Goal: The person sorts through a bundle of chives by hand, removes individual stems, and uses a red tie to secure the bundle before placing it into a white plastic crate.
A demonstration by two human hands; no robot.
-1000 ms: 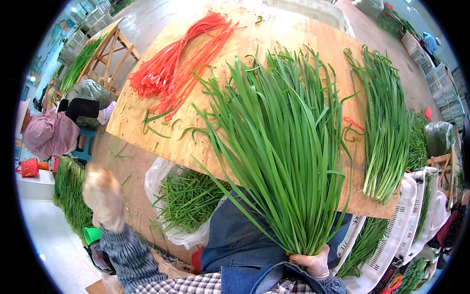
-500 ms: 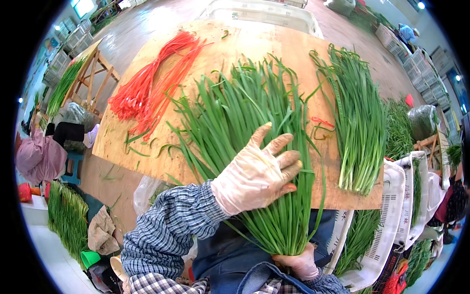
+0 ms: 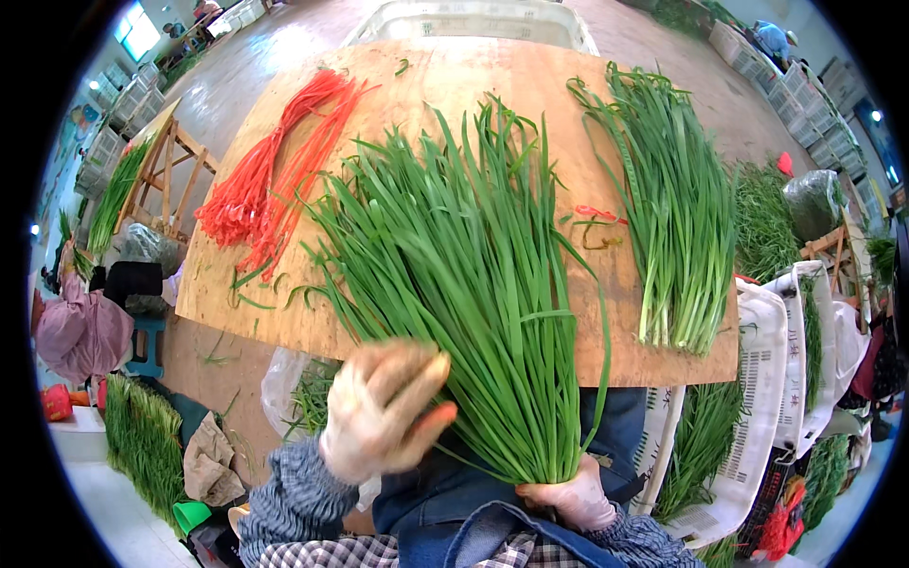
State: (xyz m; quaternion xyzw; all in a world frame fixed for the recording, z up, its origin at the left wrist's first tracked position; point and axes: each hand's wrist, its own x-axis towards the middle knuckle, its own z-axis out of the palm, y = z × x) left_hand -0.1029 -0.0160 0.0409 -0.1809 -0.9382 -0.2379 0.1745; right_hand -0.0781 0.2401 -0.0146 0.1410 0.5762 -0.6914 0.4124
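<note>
A thick bunch of garlic chives [image 3: 473, 293] fans out over the near edge of the wooden board [image 3: 398, 80], leaf tips pointing away from me. My right hand [image 3: 576, 494], in a thin pale glove, is closed round the stem ends at my lap. Left of the bunch, my left hand [image 3: 383, 409] hovers in a stained glove, smeared by motion, its fingers stretched and nothing in them. A second pile of garlic chives [image 3: 677, 218] lies on the board's right side, white stem ends toward me. Red plastic ties [image 3: 270, 170] are heaped at the left.
White plastic crates [image 3: 748, 417] with greens stand at my right, and another crate [image 3: 473, 17] is beyond the board. Cut greens [image 3: 142, 435] and crumpled brown paper [image 3: 210, 459] lie at lower left. A loose red strip [image 3: 600, 214] rests between the two bunches.
My left hand has come off the leaves and moved down and left, beside the bunch. My right hand keeps its hold on the stems. The view has shifted slightly.
</note>
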